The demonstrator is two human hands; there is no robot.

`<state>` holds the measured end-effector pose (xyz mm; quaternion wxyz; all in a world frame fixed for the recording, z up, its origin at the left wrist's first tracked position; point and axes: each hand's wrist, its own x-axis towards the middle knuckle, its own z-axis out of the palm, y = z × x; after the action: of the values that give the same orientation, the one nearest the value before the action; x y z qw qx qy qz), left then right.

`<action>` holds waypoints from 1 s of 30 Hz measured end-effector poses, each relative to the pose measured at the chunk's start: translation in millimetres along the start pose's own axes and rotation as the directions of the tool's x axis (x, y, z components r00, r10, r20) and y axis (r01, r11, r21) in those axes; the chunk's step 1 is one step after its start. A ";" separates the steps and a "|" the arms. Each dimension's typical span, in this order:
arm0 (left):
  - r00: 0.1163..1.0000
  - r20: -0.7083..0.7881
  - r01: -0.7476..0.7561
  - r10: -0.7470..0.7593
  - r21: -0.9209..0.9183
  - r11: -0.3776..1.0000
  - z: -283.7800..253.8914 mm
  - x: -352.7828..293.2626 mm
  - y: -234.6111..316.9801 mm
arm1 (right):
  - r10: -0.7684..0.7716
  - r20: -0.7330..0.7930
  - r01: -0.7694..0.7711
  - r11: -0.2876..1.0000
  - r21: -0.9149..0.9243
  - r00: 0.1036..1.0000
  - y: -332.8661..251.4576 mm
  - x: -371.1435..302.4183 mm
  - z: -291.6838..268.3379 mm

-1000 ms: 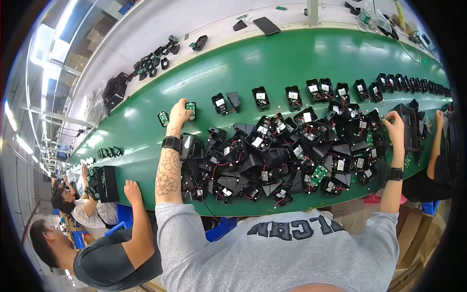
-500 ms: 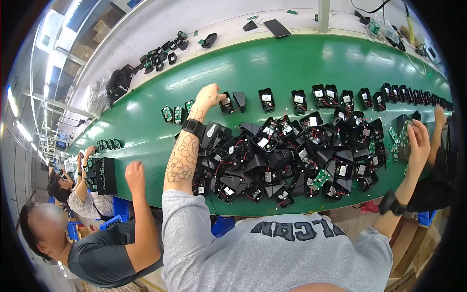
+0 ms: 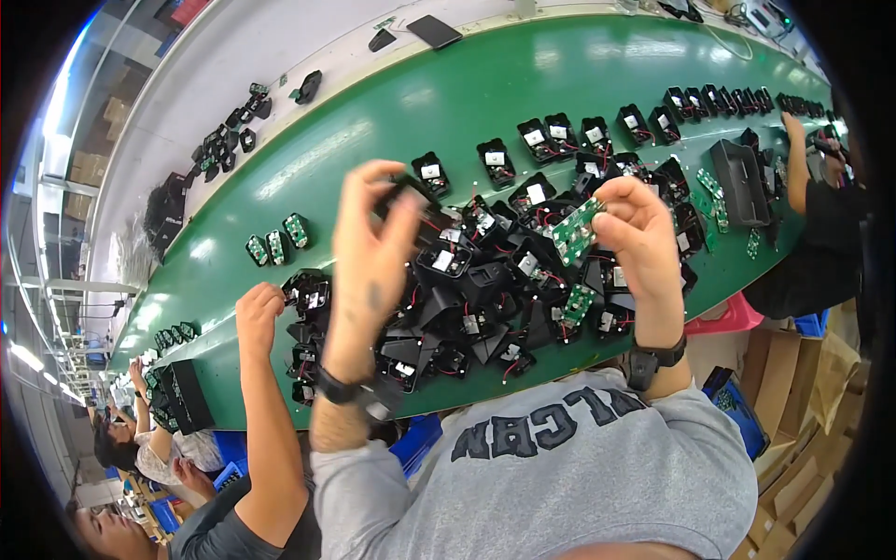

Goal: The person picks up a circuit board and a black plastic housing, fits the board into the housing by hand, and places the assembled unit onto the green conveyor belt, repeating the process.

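A green circuit board [image 3: 572, 235] is held up at a tilt over the right part of the pile, pinched by one edge between the thumb and fingers of the right hand [image 3: 627, 224], which bend in narrowly on it. To its left, the left hand [image 3: 375, 229] grips a black housing [image 3: 415, 198], thumb in front and fingers behind; the hand is blurred, so exactly how the fingertips sit on the part cannot be told. The two hands are apart, both raised above the table [image 3: 373, 121], and each wrist wears a black band [image 3: 644, 366].

Beneath and between them spreads a heaped pile of black housings [image 3: 485, 278], many open, with white blocks and red wires inside. Another green board [image 3: 579, 303] lies on the pile below the right hand. Beyond the heap, open housings stand in a row [image 3: 496, 164] that curves away to the right. To the left of the pile, three pieces with green boards [image 3: 276, 247] stand side by side.

Near the pile's left edge is a co-worker's loosely curled hand [image 3: 259, 308]; whether it touches a housing cannot be told. To the right, loose green boards [image 3: 713, 201] lie beside an open black box [image 3: 740, 184], and a second co-worker's hand [image 3: 793, 126] reaches near the row. On the white ledge [image 3: 345, 54] behind the table are a flat dark slab [image 3: 435, 32] and a cluster of black parts [image 3: 222, 145].
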<state>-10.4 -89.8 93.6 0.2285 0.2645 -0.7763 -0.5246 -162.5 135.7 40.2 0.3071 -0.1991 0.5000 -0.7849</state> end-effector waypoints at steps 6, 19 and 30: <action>0.954 -0.230 -0.250 0.193 -0.253 0.935 59.6 -44.6 -35.9 | 0.309 0.247 -0.395 0.727 0.561 0.919 53.8 -7.9 26.8; 0.885 -0.293 -0.321 0.361 0.176 0.930 70.6 -45.9 -30.1 | 0.396 0.368 -0.520 0.412 0.748 0.842 76.8 -11.1 40.5; 0.879 -0.317 -0.306 0.356 0.196 0.932 72.2 -45.7 -27.7 | 0.251 0.103 -0.267 0.808 0.526 0.962 75.5 -12.0 44.0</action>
<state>-16.8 -18.6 39.3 0.4291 0.2314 -0.7922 -0.3670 -105.1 91.3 -9.8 0.4614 -0.0466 0.2795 -0.8407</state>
